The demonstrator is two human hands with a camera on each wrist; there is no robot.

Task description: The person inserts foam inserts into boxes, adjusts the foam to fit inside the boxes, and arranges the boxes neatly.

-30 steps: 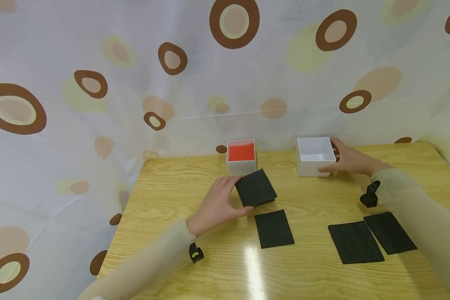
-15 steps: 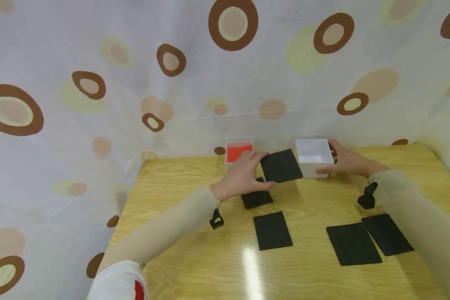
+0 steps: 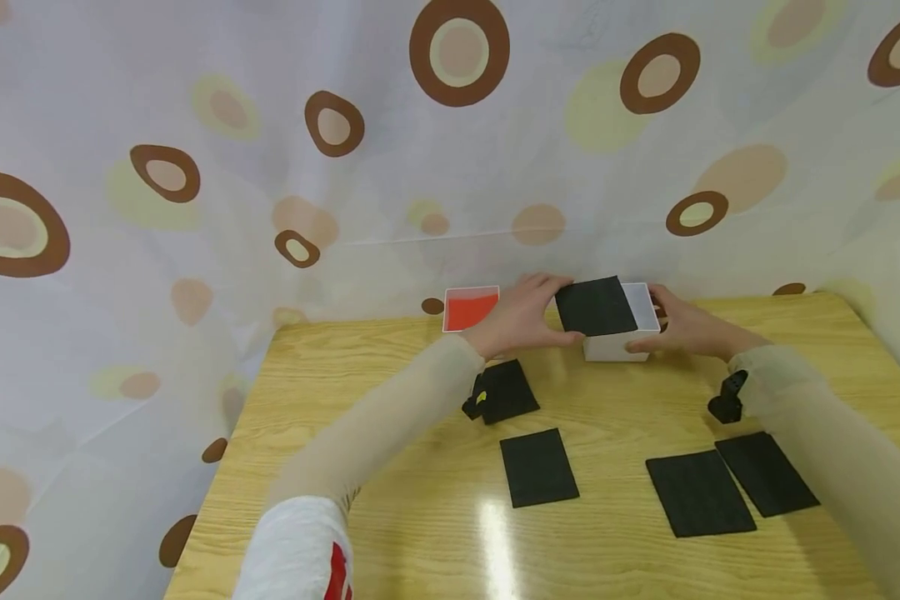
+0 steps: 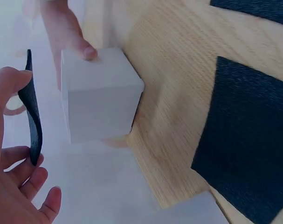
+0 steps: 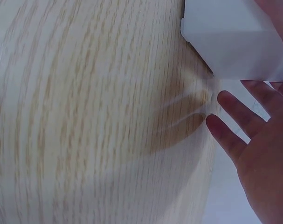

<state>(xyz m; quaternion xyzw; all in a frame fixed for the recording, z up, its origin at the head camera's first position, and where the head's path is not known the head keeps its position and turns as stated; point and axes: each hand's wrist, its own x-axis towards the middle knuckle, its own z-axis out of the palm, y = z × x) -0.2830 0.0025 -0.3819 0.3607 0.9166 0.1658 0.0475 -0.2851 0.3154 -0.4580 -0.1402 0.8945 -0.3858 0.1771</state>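
My left hand [image 3: 523,317] pinches a black felt-like square [image 3: 596,307] by its left side, thumb in front and fingers behind. In the head view the square overlaps the left part of an open white box [image 3: 617,350]. Seen edge-on in the left wrist view, the square [image 4: 33,116] looks slightly bent, apart from the box [image 4: 101,109]. My right hand [image 3: 686,327] grips the box's right side, thumb on the front wall and fingers round the back. In the right wrist view two fingers of that hand [image 5: 262,158] stand off the box.
At the back left stands another white box [image 3: 498,293] with a red sheet [image 3: 468,312] inside, partly behind my left hand. Black squares lie on the wooden table [image 3: 420,508]: one by my left wrist [image 3: 512,392], one in front [image 3: 540,468], two at the right [image 3: 700,493]. A patterned curtain [image 3: 390,192] hangs behind.
My left hand has lifted the black square off another one and carried it right and back to the white box. The right hand keeps its grip on the box.
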